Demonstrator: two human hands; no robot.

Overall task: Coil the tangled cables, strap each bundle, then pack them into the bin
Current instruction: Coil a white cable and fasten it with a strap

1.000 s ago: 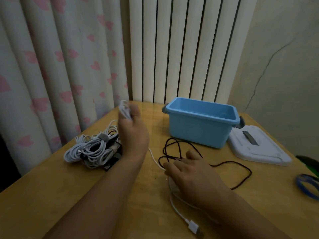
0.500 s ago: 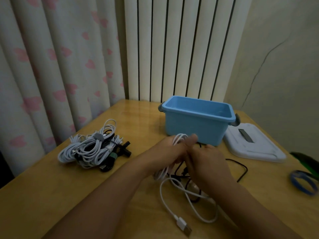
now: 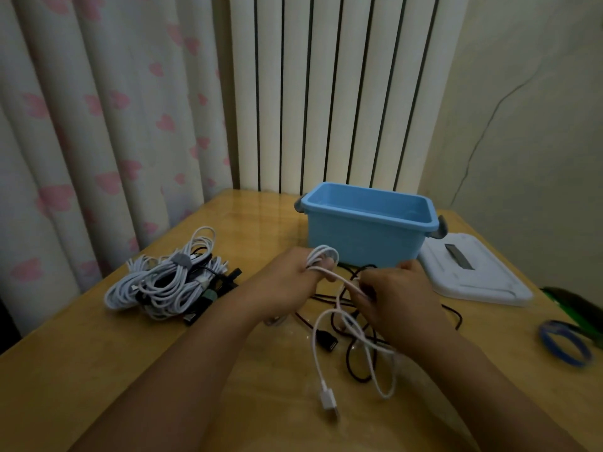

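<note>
Head view, centre of frame: the left hand [image 3: 293, 272] has loops of the white cable [image 3: 326, 257] wound round its fingers, while the right hand [image 3: 396, 293] pinches the strand, feeding it. Coiling looks under way; next, wind in the loose tail, then strap. The blue bin [image 3: 365, 236] waits behind.
</note>
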